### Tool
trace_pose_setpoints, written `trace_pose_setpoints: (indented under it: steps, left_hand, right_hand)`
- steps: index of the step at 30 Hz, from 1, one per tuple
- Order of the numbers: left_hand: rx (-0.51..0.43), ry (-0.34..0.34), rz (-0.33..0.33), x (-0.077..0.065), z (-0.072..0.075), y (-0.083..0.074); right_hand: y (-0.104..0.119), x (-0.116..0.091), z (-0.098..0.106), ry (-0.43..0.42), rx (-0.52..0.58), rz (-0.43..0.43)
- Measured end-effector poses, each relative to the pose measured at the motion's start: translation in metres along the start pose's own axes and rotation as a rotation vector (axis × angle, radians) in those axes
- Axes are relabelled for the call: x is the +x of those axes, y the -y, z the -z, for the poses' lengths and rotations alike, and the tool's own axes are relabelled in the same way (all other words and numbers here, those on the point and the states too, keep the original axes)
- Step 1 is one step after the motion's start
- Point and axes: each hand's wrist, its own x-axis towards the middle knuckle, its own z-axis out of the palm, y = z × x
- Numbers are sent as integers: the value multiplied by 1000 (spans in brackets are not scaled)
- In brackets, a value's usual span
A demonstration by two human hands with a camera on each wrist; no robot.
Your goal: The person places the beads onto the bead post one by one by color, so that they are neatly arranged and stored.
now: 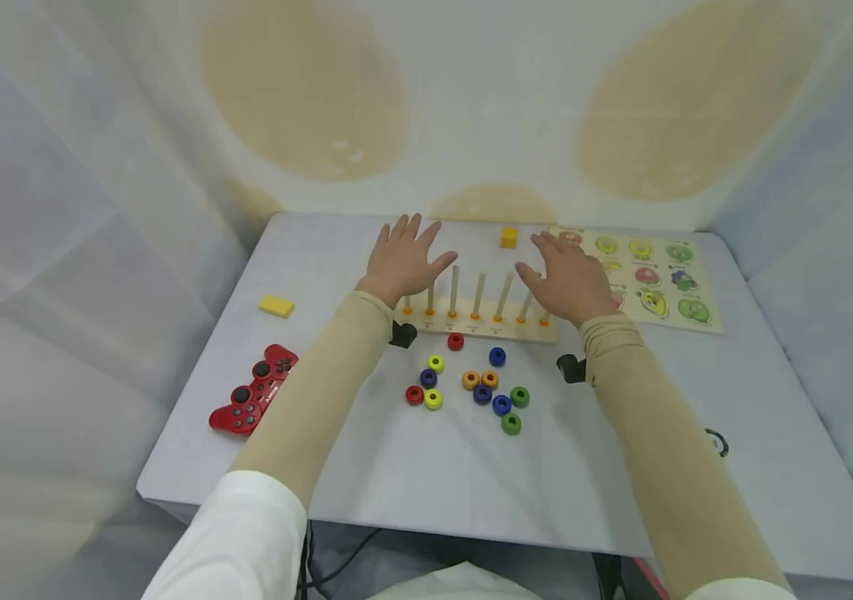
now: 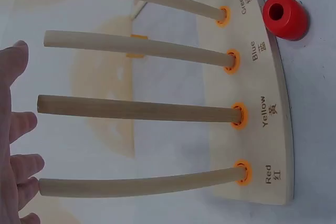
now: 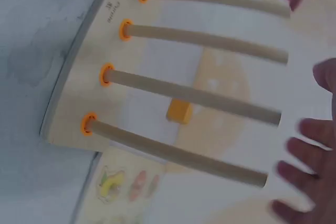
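Note:
A wooden peg board (image 1: 486,327) with several upright pegs stands mid-table; orange rings circle the peg bases, and colour words such as Red, Yellow and Blue are printed along its edge in the left wrist view. My left hand (image 1: 401,260) hovers at its left end, fingers spread, holding nothing. Over its right end my right hand (image 1: 570,279) is likewise spread and holds nothing. In front of the board lie loose beads with holes: a red bead (image 2: 286,17) beside its edge, a blue bead (image 1: 497,357), a green bead (image 1: 519,397), an orange bead (image 1: 471,381) and several others.
A red game controller (image 1: 253,392) and a yellow block (image 1: 277,306) lie on the left. Behind the board sits an orange-yellow block (image 1: 509,238). A fruit picture board (image 1: 666,287) lies at the back right, partly behind my right hand. White cloth (image 1: 58,250) encloses the table.

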Motion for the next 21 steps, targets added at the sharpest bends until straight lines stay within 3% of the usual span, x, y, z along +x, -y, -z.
trace_pose_setpoints:
  steps: [3, 5, 6, 8, 10, 14, 18, 21]
  left_hand:
    - [-62, -18, 7, 2, -5, 9]
    - [-124, -28, 8, 0, -14, 20]
    - [-161, -34, 5, -2, -21, 26]
    - [-269, -39, -11, -8, -40, 38]
    - [-379, -15, -13, -16, -64, 49]
    - [-557, 92, 57, -31, -108, 63]
    - [-496, 163, 74, -36, -135, 69]
    - [-408, 138, 29, -36, -144, 72]
  right_hand:
    - [20, -12, -7, -214, -62, 250]
    - [38, -22, -20, -305, -90, 442]
    - [48, -28, -30, -307, -89, 525]
    - [63, -40, -56, -233, -78, 625]
    - [72, -50, -86, -109, -46, 625]
    - [75, -60, -132, 76, -37, 483]
    - [74, -61, -154, 126, -47, 398]
    - [74, -60, -159, 101, -40, 386]
